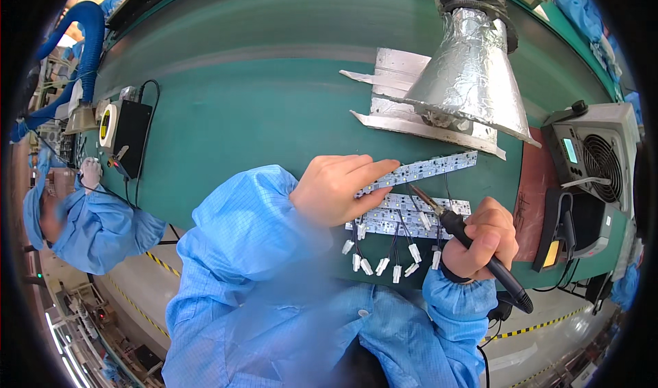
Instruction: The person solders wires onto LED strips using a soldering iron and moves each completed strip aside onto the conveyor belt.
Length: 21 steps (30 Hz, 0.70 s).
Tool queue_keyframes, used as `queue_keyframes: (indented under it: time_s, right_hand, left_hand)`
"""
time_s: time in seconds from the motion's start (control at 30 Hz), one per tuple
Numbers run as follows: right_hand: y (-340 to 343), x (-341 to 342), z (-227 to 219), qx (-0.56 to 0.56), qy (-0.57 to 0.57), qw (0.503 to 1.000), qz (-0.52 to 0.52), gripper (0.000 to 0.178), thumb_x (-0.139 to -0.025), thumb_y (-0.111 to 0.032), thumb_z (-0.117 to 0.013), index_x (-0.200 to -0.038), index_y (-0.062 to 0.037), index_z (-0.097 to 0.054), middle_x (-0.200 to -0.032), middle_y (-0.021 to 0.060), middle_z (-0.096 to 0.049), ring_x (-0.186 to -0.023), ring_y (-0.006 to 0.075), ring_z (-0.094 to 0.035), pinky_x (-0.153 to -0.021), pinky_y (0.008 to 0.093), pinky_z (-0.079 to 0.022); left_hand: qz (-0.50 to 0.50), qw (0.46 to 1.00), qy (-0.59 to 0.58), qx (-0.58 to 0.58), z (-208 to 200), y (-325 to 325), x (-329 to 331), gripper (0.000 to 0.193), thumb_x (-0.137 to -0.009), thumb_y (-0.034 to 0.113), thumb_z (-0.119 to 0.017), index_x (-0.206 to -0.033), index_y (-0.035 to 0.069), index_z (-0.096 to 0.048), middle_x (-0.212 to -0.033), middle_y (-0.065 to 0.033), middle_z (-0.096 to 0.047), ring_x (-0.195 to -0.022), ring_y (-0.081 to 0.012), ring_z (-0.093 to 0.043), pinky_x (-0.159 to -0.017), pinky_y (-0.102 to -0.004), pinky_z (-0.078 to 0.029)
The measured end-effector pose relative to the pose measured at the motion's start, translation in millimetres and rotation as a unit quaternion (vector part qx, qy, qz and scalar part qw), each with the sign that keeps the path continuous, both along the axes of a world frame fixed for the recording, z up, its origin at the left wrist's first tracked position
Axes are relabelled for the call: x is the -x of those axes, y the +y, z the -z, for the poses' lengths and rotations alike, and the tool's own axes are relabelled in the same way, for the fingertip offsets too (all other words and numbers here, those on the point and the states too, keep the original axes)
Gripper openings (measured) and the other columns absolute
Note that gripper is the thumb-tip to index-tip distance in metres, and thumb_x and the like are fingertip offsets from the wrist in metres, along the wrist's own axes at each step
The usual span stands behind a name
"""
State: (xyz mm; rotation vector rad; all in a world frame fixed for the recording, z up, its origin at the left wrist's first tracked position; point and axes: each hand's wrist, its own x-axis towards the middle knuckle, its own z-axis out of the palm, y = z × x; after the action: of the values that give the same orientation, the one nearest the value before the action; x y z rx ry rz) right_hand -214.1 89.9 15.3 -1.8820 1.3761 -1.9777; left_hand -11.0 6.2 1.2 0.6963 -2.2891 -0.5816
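Between the thumb and fingers of my left hand [337, 188] is the left end of a long, narrow LED strip board [439, 166], tilted up to the right. My right hand [485, 243] grips a soldering iron [456, 225] by its dark handle, and the metal tip points up and left, close under the held board. Beneath lie several similar LED boards [384, 225] side by side on the green mat. Thin dark wires run from them to white connectors [382, 267] near the table's front edge. Whether the tip touches anything I cannot tell.
A foil-covered extraction hood [473, 73] hangs over white panels [397, 69] at the back right. Farther right stand a grey unit with a fan [600, 158] and a black soldering-iron stand [565, 230]. At left are a black box [130, 138] and a co-worker's blue sleeve [103, 223].
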Motion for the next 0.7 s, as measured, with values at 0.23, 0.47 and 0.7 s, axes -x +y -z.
queue_keyframes:
  time_s: [0.23, 0.47, 0.7]
  right_hand:
    - [-6.6, -3.5, 2.9, 0.005, -0.017, 1.000, 0.014, 0.028, -0.088, -0.016, -0.046, -0.064, -0.0027, -0.040, -0.050, 0.0061, -0.038, -0.044, 0.0146, -0.034, -0.042, 0.0295, -0.027]
    - [-8.1, -4.9, 3.7, 0.011, -0.022, 1.000, 0.008, 0.028, -0.088, -0.015, -0.045, -0.063, -0.0021, -0.040, -0.050, 0.0063, -0.038, -0.044, 0.0138, -0.034, -0.041, 0.0295, -0.025]
    - [-9.0, -6.5, 4.1, 0.011, -0.032, 0.999, 0.012, 0.026, -0.087, -0.013, -0.045, -0.064, -0.0019, -0.040, -0.052, 0.0073, -0.039, -0.043, 0.0136, -0.033, -0.040, 0.0293, -0.025]
  left_hand:
    - [-0.001, 1.000, -0.003, 0.002, 0.5, 0.6, -0.4, 0.038, -0.068, 0.006, -0.073, -0.104, 0.002, -0.063, -0.068, -0.0082, -0.058, -0.056, -0.0247, -0.057, -0.049, -0.0338, -0.046]
    - [-0.003, 1.000, -0.007, 0.005, 1.4, 0.1, -0.9, 0.040, -0.067, 0.005, -0.073, -0.105, 0.003, -0.063, -0.068, -0.0076, -0.057, -0.056, -0.0242, -0.057, -0.048, -0.0337, -0.045]
    - [-0.002, 1.000, -0.009, 0.002, -0.5, -0.6, -0.8, 0.040, -0.066, 0.006, -0.073, -0.106, 0.002, -0.063, -0.065, -0.0073, -0.055, -0.054, -0.0240, -0.056, -0.048, -0.0343, -0.044]
